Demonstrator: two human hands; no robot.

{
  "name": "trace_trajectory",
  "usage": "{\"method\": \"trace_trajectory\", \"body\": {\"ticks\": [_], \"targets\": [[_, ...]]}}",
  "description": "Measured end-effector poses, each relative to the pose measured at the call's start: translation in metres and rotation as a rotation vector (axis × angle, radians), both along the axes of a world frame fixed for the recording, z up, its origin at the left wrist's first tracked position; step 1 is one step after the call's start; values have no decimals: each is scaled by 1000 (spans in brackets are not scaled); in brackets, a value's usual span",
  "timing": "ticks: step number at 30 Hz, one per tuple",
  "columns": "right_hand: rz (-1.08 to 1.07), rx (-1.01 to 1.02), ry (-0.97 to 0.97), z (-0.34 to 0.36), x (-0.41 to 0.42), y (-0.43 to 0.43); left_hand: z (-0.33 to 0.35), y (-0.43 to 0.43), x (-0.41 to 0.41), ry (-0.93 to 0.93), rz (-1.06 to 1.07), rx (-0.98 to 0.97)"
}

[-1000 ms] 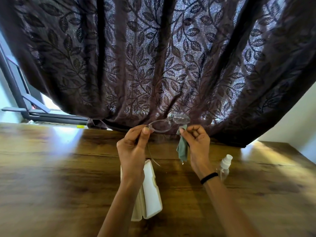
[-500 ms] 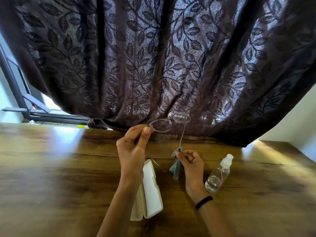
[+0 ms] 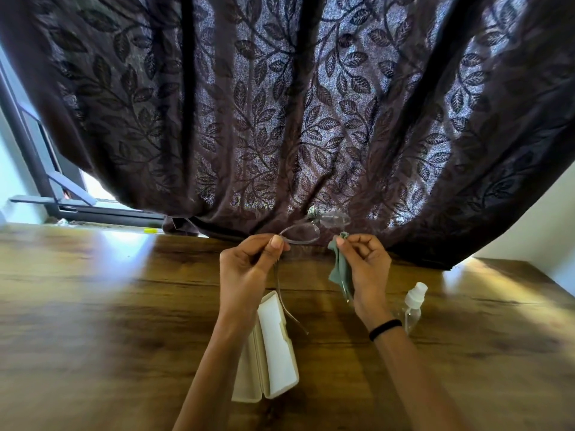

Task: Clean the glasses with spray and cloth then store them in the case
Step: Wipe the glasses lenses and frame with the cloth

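Clear-framed glasses (image 3: 306,233) are held up above the wooden table (image 3: 93,306), in front of the curtain. My left hand (image 3: 249,269) pinches the frame at the left lens; one temple arm hangs down below it. My right hand (image 3: 365,265) grips a green cloth (image 3: 339,269) just under the right lens, with the cloth hanging down. A cream glasses case (image 3: 273,353) lies open on the table below my left wrist. A clear spray bottle (image 3: 413,303) with a white cap stands to the right of my right wrist.
A dark leaf-patterned curtain (image 3: 280,104) hangs across the back and drapes onto the table's far edge. A window frame (image 3: 46,181) shows at the left. A white wall (image 3: 544,228) stands at the right.
My right hand dropped toward the table with the cloth, then rose back up to the right lens. The left hand has kept the glasses in place.
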State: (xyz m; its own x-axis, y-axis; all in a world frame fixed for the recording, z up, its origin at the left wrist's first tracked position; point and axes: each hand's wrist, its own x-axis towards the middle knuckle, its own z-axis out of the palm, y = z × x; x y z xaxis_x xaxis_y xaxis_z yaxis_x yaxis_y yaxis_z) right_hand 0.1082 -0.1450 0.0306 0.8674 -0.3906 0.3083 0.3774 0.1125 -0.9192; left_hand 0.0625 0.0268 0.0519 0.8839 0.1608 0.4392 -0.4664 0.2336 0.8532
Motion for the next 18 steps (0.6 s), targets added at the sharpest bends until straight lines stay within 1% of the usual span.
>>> {"method": "trace_trajectory", "body": {"ticks": [4,8,13,18], "targets": [[-15,-2,-54,20,4,-2,-2,-2,1,-3,15,58],[15,-42,-81,28,4,-4,-5,-4,3,-16,56,3],[39,-29,7,7,-4,3,-9,-13,4,-20,151,-122],[15,-46,84,-21,-20,4,-10,-12,4,-64,210,-187]]}}
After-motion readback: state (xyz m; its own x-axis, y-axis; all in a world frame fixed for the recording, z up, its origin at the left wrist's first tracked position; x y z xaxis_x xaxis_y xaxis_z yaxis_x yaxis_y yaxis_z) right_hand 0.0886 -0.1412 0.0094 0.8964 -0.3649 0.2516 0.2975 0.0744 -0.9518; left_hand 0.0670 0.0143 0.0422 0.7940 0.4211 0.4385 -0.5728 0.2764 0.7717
